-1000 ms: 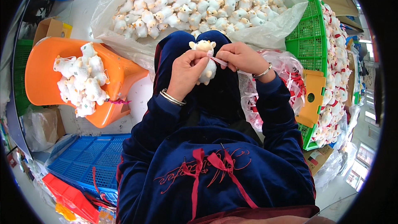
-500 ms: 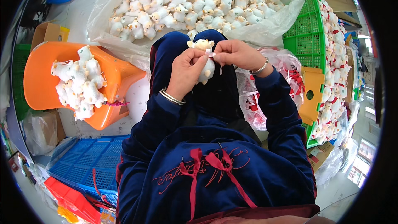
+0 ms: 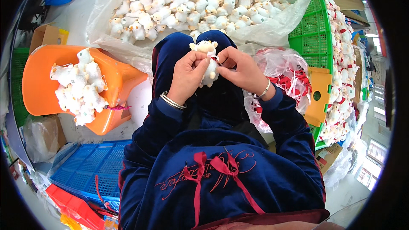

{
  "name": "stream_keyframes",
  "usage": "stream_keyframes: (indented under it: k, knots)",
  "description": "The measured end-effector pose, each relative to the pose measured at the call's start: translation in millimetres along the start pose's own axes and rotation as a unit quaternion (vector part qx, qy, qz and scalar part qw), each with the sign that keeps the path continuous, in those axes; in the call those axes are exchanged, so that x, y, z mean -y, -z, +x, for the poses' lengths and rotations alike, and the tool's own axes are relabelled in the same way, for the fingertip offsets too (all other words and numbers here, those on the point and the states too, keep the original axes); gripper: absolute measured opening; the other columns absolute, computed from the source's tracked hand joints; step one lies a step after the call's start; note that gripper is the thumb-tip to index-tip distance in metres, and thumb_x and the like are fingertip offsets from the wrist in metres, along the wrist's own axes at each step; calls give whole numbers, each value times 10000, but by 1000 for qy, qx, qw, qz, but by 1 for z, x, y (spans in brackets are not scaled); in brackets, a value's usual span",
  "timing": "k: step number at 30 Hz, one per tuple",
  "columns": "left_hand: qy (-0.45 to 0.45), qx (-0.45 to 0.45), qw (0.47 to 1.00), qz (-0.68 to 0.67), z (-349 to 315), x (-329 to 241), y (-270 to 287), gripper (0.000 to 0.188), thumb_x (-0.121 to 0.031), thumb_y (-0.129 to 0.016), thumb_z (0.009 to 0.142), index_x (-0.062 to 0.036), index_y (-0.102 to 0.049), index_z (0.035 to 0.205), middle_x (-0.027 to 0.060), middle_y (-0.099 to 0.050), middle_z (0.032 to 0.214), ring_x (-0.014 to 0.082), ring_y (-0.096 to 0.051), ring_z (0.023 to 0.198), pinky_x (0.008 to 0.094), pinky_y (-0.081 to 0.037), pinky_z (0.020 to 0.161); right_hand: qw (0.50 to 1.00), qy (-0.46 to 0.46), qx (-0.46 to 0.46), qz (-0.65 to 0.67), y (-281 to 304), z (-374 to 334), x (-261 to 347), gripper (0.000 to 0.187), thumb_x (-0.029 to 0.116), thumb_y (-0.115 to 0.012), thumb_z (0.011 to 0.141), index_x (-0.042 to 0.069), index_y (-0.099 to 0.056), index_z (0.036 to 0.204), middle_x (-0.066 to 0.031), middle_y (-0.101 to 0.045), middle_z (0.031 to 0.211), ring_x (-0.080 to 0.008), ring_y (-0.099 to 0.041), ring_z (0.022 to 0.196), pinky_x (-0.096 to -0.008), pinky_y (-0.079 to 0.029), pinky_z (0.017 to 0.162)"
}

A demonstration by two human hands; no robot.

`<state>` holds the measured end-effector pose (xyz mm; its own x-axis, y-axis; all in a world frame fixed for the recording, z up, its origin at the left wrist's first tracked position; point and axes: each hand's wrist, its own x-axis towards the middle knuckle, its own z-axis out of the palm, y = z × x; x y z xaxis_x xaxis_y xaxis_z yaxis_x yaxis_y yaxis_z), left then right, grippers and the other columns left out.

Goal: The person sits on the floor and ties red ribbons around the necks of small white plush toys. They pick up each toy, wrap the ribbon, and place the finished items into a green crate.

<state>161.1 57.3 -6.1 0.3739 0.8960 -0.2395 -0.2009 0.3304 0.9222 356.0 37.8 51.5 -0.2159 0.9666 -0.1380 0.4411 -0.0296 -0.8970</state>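
Note:
A small white plush toy animal (image 3: 208, 47) with a cream head rests upright against my knees. My left hand (image 3: 186, 76) is closed at its neck, thumb and forefinger pinching the toy and the band there. Around the neck is a narrow ribbon (image 3: 214, 58), white with a bit of red showing. My right hand (image 3: 246, 73) is at the toy's other side, its fingers curled and thumb and forefinger at the ribbon; the fingertips partly hide what they pinch.
A large clear plastic sheet (image 3: 100, 21) full of similar plush toys lies ahead. On the left, an orange stool (image 3: 36, 76) carries several more. At the right are a bag of red and white ribbons (image 3: 285, 66) and a green crate (image 3: 313, 30). A blue crate (image 3: 91, 166) sits lower left.
The white strip stretched between my fingertips has turned to show red at the toy's neck. My right hand has rotated and moved slightly down, its thumb now lower beside the toy's body.

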Motion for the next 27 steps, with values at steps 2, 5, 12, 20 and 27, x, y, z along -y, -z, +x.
stream_keyframes:
  k: [2, 5, 12, 20, 27]
  knots:
    - [-3, 4, 1000, -4, 1, 1, -1, 161, -163, -671, 1004, -12, -688, 1056, -36, -648, 794, 3, -523, 640, 171, -400, 563, 991, -41, 9, 128, 3, 2, -15, 191, 187, -627, 1007, 14, -646, 929, -15, -669, 864, -79, -582, 734, -242, -453, 665]
    - [0, 2, 1000, -4, 0, 1, -3, 162, -160, -674, 1002, -10, -695, 1058, -34, -654, 799, 5, -527, 643, 172, -406, 567, 971, -103, 3, 214, 7, 8, -23, 227, 207, -623, 1015, 10, -684, 920, -15, -687, 865, -59, -570, 712, -199, -422, 646]
    - [-24, 5, 1000, -10, 3, 4, -6, 156, -149, -683, 993, -6, -701, 1052, -30, -655, 796, 2, -534, 649, 173, -416, 579, 932, -223, -5, 285, 10, 11, -14, 188, 200, -700, 961, 13, -713, 959, -9, -695, 821, -45, -583, 681, -180, -406, 566]
    - [-28, 0, 1000, 0, 3, 5, -12, 136, -137, -684, 988, -9, -699, 1032, -42, -624, 747, 3, -510, 597, 173, -398, 522, 938, -232, 144, 213, 26, 14, -25, 216, 243, -708, 971, 29, -701, 1006, 25, -628, 726, -36, -532, 593, -191, -395, 540]
    - [-23, -4, 1000, -5, 4, 3, -15, 143, -146, -693, 987, -6, -700, 1015, -49, -613, 732, -1, -504, 590, 175, -389, 511, 941, -189, 139, 245, 27, 15, -10, 161, 202, -694, 984, 47, -672, 1019, 13, -671, 832, -36, -607, 720, -185, -451, 607]
